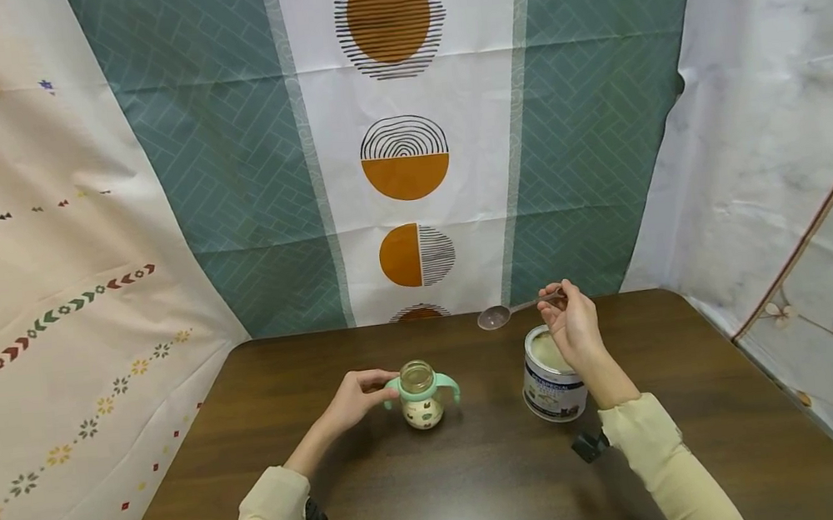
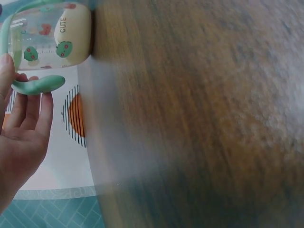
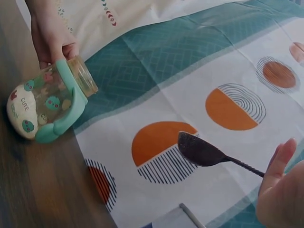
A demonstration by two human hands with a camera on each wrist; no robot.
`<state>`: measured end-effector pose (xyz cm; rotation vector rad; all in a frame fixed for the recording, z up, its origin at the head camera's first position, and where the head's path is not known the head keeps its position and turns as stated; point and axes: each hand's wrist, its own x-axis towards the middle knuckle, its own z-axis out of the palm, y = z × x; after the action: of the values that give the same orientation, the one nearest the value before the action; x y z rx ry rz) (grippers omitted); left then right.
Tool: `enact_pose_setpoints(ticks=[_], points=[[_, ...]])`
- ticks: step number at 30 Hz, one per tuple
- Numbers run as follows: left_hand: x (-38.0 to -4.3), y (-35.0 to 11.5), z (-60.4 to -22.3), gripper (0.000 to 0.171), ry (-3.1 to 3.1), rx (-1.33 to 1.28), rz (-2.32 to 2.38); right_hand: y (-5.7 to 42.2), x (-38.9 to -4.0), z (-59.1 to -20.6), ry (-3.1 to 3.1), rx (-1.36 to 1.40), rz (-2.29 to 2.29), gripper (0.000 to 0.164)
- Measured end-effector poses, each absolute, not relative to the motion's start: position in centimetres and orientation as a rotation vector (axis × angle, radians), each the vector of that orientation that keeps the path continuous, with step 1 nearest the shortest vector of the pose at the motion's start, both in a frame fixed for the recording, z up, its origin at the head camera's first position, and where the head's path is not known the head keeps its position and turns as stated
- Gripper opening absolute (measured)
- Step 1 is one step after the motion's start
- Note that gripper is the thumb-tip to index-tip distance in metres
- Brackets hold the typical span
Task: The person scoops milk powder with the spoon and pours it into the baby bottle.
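A clear baby bottle [image 1: 423, 410] with mint-green handles stands upright and lidless on the table. Pale powder fills its lower part, seen in the left wrist view through the bottle wall [image 2: 47, 38]. My left hand [image 1: 358, 398] grips the bottle's left handle [image 2: 40, 84]. Up above the open tin [image 1: 554, 389], my right hand [image 1: 572, 324] pinches the handle of a measuring scoop [image 1: 494, 317]. The scoop's bowl points left, toward the bottle, and looks empty from the head view. Pale powder [image 1: 549, 353] shows inside the tin.
Dark brown wood makes up the tabletop [image 1: 439, 492]. Behind its far edge hangs a patterned cloth [image 1: 412, 210] in teal and white with orange shapes. More printed cloth hangs at the left [image 1: 54, 328] and right [image 1: 770, 176].
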<state>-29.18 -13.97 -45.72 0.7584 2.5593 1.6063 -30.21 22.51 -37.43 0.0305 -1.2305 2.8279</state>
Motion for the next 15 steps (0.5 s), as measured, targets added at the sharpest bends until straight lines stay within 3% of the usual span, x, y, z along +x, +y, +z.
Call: enact_pose_setpoints(ticks=[15], points=[[-29.3, -14.0, -45.8, 0.032, 2.536, 0.759, 1.626, 24.2, -30.2, -37.6, -1.177, -0.029, 2.695, 0.042]])
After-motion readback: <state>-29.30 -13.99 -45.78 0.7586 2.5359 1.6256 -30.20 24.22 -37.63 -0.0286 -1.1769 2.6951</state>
